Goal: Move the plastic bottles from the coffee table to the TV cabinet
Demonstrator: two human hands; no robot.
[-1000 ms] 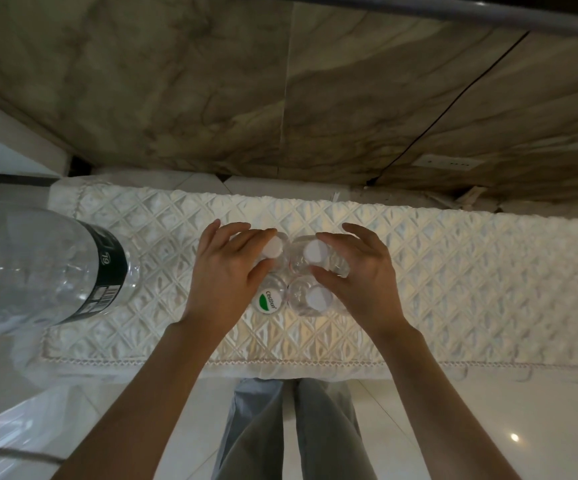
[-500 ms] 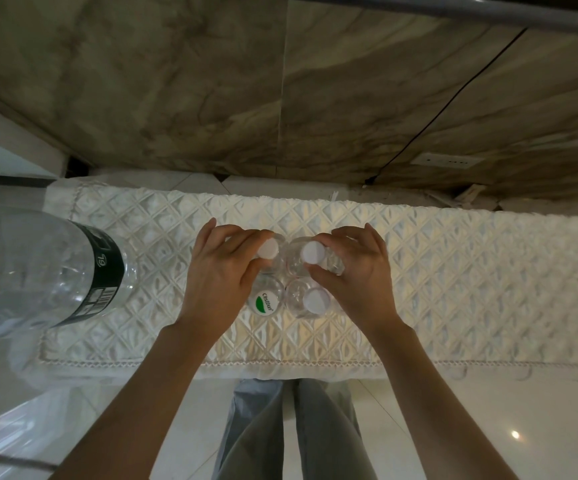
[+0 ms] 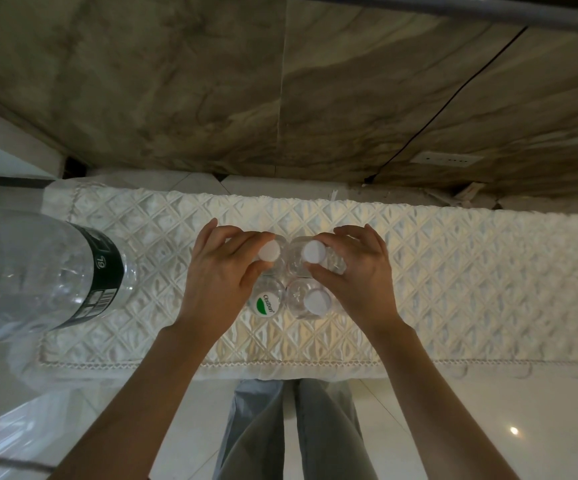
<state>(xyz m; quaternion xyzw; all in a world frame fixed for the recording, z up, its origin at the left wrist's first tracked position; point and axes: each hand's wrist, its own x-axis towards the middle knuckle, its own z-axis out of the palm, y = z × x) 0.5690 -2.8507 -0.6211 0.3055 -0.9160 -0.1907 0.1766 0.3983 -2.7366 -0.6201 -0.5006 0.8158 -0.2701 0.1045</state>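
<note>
Several small clear plastic bottles stand upright in a tight cluster on the TV cabinet's white quilted cover (image 3: 453, 271). My left hand (image 3: 221, 275) grips the far left bottle (image 3: 269, 251) just below its white cap. My right hand (image 3: 356, 271) grips the far right bottle (image 3: 313, 251) the same way. Two nearer bottles stand free: one with a green and white cap (image 3: 266, 303), one with a plain white cap (image 3: 316, 302). A large clear bottle (image 3: 38, 271) with a dark label looms at the left.
A marble wall (image 3: 280, 98) rises behind the cabinet, with a black cable (image 3: 453, 95) and a socket (image 3: 446, 159) at the right. Glossy white floor and my grey trousers (image 3: 294, 431) lie below the cabinet's front edge.
Both hands have drawn their fingers in around the necks of the two far bottles. The cluster has stayed in place.
</note>
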